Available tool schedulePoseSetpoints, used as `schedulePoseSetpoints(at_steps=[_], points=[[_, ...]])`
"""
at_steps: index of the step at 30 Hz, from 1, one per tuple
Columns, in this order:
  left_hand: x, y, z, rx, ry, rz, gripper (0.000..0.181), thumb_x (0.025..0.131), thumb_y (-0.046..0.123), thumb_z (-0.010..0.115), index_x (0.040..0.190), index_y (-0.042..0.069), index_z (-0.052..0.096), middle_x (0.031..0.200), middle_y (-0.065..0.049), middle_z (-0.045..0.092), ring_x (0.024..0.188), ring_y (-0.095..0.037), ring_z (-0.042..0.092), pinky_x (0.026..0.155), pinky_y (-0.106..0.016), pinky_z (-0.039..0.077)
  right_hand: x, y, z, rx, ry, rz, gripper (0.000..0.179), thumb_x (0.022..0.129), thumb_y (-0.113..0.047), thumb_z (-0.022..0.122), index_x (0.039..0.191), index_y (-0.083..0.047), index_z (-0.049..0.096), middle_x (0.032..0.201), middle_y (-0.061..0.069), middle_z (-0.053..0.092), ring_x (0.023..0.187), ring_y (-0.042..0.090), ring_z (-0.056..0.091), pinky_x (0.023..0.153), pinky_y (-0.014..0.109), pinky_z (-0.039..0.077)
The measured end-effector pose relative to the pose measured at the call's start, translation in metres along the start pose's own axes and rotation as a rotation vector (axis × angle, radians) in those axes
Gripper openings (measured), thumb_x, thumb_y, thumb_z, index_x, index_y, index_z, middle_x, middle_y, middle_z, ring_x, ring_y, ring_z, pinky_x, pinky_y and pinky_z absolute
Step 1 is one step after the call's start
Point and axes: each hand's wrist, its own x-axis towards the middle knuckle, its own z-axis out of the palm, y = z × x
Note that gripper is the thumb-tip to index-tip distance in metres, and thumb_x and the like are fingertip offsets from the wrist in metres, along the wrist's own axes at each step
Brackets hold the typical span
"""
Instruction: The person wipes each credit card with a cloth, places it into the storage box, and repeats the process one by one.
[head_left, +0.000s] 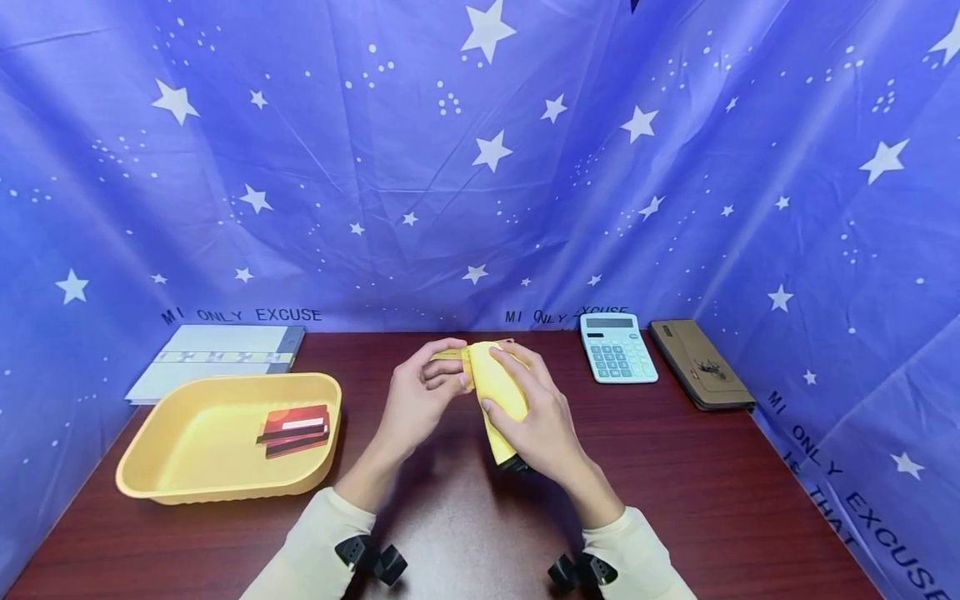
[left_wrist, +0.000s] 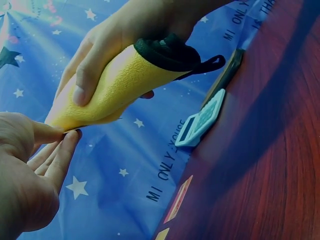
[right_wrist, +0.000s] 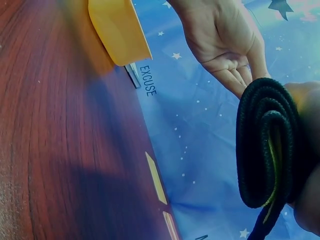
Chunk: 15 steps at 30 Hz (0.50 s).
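A yellow towel (head_left: 498, 383) with black edging is rolled up and held above the table. My right hand (head_left: 536, 400) grips the roll from the right, fingers over its top and thumb along the near side. On the left, my left hand (head_left: 427, 387) pinches the towel's edge between thumb and fingertips, as the left wrist view shows at the roll's far end. The black-edged end of the roll (right_wrist: 267, 145) faces the right wrist camera, its folded layers visible. A black loop (left_wrist: 212, 64) hangs from that end.
A yellow basin (head_left: 202, 433) at left holds several red cards (head_left: 296, 425). Behind it lies a white box (head_left: 225, 342). A calculator (head_left: 617, 350) and a brown wallet (head_left: 705, 367) lie at back right. A flat yellow piece (head_left: 447, 354) lies behind my left fingers. Star-printed curtains border the table.
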Motion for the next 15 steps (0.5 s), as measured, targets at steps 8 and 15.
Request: schedulePoseSetpoints(at_steps=[8,15], points=[[0.0002,-0.0003,-0.0002,0.01,-0.007,0.012,0.046,0.087,-0.012,0.072,0.129,0.003,0.065,0.108,-0.03,0.073,0.088,-0.014,0.077,0.082,-0.038,0.068,0.0009,-0.0006,0.0,-0.002,-0.012,-0.023,0.071,0.081,-0.015,0.083,0.147,-0.022,0.058,0.149,0.002,0.054,0.14,0.023,0.054,0.092,0.04,0.059],[-0.0008,0.0016,-0.0016,0.016,-0.027,0.036,0.047,0.086,-0.014,0.071,0.131,-0.006,0.061,0.107,-0.035,0.071,0.086,-0.013,0.076,0.08,-0.037,0.068,0.0016,0.0012,-0.001,-0.004,-0.001,-0.017,0.07,0.081,-0.016,0.084,0.146,-0.022,0.058,0.15,0.001,0.054,0.13,0.021,0.059,0.09,0.037,0.058]])
